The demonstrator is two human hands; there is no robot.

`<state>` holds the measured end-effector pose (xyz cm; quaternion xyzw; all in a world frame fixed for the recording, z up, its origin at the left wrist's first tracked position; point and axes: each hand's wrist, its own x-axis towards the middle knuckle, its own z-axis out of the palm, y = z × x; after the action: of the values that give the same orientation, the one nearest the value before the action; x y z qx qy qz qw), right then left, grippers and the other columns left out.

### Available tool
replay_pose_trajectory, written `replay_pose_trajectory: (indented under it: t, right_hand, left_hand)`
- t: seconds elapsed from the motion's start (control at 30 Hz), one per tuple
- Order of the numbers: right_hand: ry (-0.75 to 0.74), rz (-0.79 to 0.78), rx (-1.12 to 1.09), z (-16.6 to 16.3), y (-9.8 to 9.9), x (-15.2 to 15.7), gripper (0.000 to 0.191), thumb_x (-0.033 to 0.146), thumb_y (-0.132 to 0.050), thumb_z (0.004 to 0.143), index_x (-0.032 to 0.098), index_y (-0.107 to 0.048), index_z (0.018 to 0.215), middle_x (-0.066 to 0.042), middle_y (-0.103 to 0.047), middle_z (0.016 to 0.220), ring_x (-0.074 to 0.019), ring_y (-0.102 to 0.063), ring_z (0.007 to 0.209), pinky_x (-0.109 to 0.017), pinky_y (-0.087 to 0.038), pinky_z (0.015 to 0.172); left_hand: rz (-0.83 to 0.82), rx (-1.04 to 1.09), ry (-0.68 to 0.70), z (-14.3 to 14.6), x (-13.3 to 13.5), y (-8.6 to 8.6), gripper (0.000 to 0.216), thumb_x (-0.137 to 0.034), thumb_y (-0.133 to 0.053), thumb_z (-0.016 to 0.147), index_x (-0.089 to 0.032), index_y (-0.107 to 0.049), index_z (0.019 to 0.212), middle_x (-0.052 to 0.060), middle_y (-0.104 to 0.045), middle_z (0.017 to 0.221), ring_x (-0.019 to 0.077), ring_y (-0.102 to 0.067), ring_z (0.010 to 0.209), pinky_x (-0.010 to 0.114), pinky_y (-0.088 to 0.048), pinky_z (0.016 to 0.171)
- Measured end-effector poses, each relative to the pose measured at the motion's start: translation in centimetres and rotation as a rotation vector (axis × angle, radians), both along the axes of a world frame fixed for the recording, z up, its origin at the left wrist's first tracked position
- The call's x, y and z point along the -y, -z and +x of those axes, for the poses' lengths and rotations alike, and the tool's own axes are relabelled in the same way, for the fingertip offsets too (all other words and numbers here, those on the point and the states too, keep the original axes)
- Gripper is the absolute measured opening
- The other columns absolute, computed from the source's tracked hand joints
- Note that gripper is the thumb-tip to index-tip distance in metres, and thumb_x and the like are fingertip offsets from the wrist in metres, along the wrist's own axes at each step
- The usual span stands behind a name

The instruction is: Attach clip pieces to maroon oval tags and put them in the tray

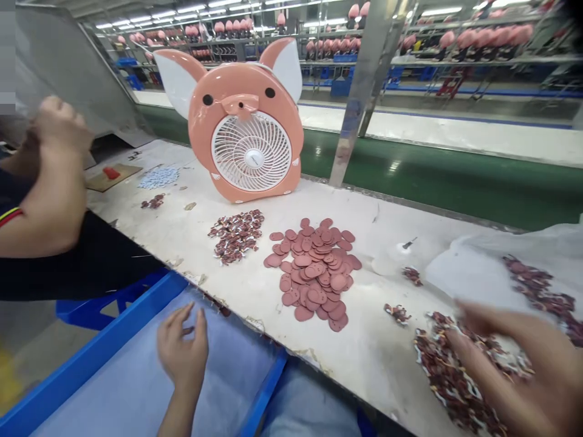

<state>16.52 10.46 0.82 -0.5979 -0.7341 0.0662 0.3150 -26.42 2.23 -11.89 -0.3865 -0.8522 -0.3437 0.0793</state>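
While the right hand (pixel 514 358), blurred, reaches over a heap of small dark-red pieces (pixel 439 373) on the white table (pixel 364 352), the left hand (pixel 182 346) hangs well apart from it above a blue-edged bin (pixel 100 344), its thumb and loosely curled fingers parted. Whether the right fingers grip a piece I cannot tell. Between the hands and farther back lies a pile of flat reddish ovals (pixel 314 261), with a smaller dark-red heap (pixel 237 237) just beside it. Behind these, a pig-shaped fan (pixel 246 133) stands upright; at left, a co-worker's hand (pixel 64 127) is raised.
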Motion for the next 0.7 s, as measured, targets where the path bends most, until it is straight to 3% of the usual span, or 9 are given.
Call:
replay_pose_trajectory:
  t: [0.07, 0.1, 0.17, 0.2, 0.23, 0.33, 0.4, 0.53, 0.7]
  right_hand:
    - [-0.016, -0.134, 0.018, -0.2, -0.8, -4.0, 0.061, 0.059, -0.056, 0.081, 0.037, -0.038, 0.136, -0.009, -0.058, 0.120, -0.0362, -0.056, 0.107, -0.058, -0.048, 0.085]
    - [-0.074, -0.182, 0.033, -0.5, -0.9, -5.8, 0.067, 0.062, -0.055, 0.080, 0.034, -0.035, 0.138, -0.011, -0.054, 0.129, -0.0375, -0.049, 0.118, -0.060, -0.041, 0.096]
    - [-0.130, -0.255, 0.051, -1.6, -0.5, -8.7, 0.075, 0.060, -0.062, 0.076, 0.026, -0.038, 0.138, -0.016, -0.050, 0.134, -0.0379, -0.042, 0.125, -0.058, -0.036, 0.103]
    - [-0.151, -0.280, 0.052, -2.2, -0.1, -9.7, 0.073, 0.058, -0.064, 0.077, 0.024, -0.040, 0.137, -0.017, -0.050, 0.133, -0.0365, -0.043, 0.124, -0.057, -0.036, 0.103]
    - [-0.165, -0.300, 0.046, -2.9, 0.4, -10.5, 0.068, 0.055, -0.065, 0.078, 0.024, -0.043, 0.135, -0.016, -0.052, 0.131, -0.0339, -0.046, 0.121, -0.055, -0.038, 0.102]
    - [-0.206, -0.329, -0.014, -4.4, 1.4, -11.7, 0.042, 0.049, -0.061, 0.087, 0.024, -0.055, 0.121, -0.010, -0.058, 0.120, -0.0256, -0.054, 0.109, -0.049, -0.043, 0.097]
    - [-0.220, -0.335, -0.094, -4.8, 1.2, -11.8, 0.030, 0.046, -0.059, 0.090, 0.022, -0.061, 0.108, -0.007, -0.062, 0.110, -0.0221, -0.057, 0.100, -0.045, -0.046, 0.091]
    - [-0.235, -0.296, -0.331, -4.9, -1.2, -10.0, 0.028, 0.045, -0.064, 0.085, 0.020, -0.061, 0.098, -0.005, -0.065, 0.101, -0.0220, -0.061, 0.091, -0.040, -0.049, 0.083]
    - [-0.340, -0.307, -0.586, -5.8, -3.5, -3.5, 0.018, 0.037, -0.063, 0.082, 0.023, -0.053, 0.088, -0.002, -0.062, 0.077, -0.0187, -0.059, 0.064, -0.029, -0.049, 0.054]
  left_hand:
    - [0.171, -0.083, 0.034, 2.9, 0.0, -2.2, 0.036, -0.036, -0.051, 0.088, -0.015, -0.058, 0.115, 0.016, -0.059, 0.108, 0.0310, -0.053, 0.110, 0.050, -0.044, 0.092]
    - [0.228, -0.118, 0.072, 4.5, -0.3, -3.3, 0.032, -0.036, -0.056, 0.085, -0.016, -0.061, 0.110, 0.015, -0.058, 0.108, 0.0309, -0.052, 0.111, 0.050, -0.041, 0.095]
    - [0.239, -0.153, 0.261, 7.6, -1.4, -5.5, 0.021, -0.033, -0.068, 0.078, -0.024, -0.067, 0.097, 0.009, -0.063, 0.105, 0.0258, -0.057, 0.102, 0.044, -0.042, 0.095]
    - [0.176, -0.174, 0.428, 9.0, -2.1, -6.5, 0.019, -0.029, -0.067, 0.080, -0.025, -0.069, 0.098, 0.008, -0.063, 0.107, 0.0252, -0.058, 0.101, 0.045, -0.041, 0.094]
    - [0.113, -0.179, 0.499, 10.1, -2.8, -7.4, 0.018, -0.029, -0.066, 0.082, -0.026, -0.069, 0.099, 0.007, -0.063, 0.105, 0.0250, -0.058, 0.100, 0.044, -0.041, 0.090]
    - [-0.059, -0.196, 0.508, 11.9, -4.3, -9.3, 0.019, -0.036, -0.065, 0.083, -0.030, -0.069, 0.100, 0.004, -0.066, 0.099, 0.0260, -0.057, 0.096, 0.043, -0.039, 0.081]
    - [-0.111, -0.212, 0.518, 12.0, -4.8, -9.9, 0.020, -0.038, -0.065, 0.083, -0.031, -0.069, 0.101, 0.003, -0.067, 0.098, 0.0251, -0.057, 0.093, 0.041, -0.038, 0.078]
    - [-0.084, -0.260, 0.608, 11.1, -5.1, -10.0, 0.014, -0.033, -0.063, 0.085, -0.027, -0.069, 0.097, 0.002, -0.068, 0.091, 0.0228, -0.059, 0.085, 0.037, -0.039, 0.072]
    - [0.227, -0.308, 0.693, 11.3, -4.1, -9.8, 0.014, -0.019, -0.062, 0.084, -0.024, -0.068, 0.095, 0.004, -0.069, 0.087, 0.0213, -0.062, 0.081, 0.035, -0.045, 0.075]
